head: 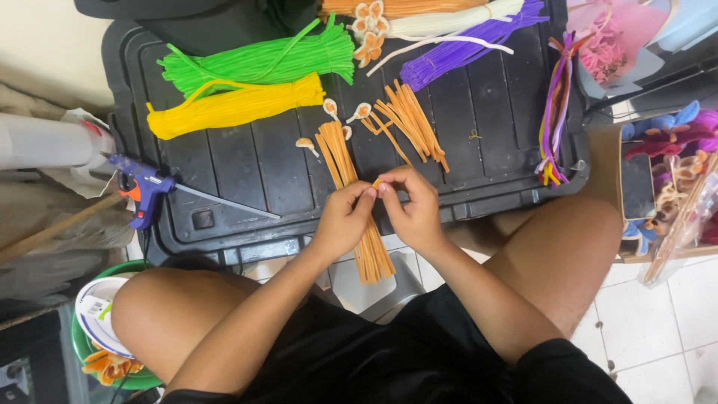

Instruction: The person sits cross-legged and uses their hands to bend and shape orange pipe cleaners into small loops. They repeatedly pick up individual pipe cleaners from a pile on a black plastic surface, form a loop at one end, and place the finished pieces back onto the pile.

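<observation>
Hands meet at frame center, the left hand (345, 217) and right hand (410, 209) each with its grip pinching a short orange pipe cleaner piece (376, 182) between fingertips, directly above a long orange pipe cleaner bundle (357, 202) running top to bottom.

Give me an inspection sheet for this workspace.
Surface: black plastic lid used as a table.
Job's things: short orange pipe cleaner piece pinched between both hands; orange pipe cleaner bundle beneath them.
Clutter: green bundle, yellow bundle, purple bundle, loose orange stems, mixed-colour strands.
Hands: left hand and right hand both closed on the piece.
Cables: nothing seen.
Surroundings: blue glue gun, white tile floor, box of finished flowers.
</observation>
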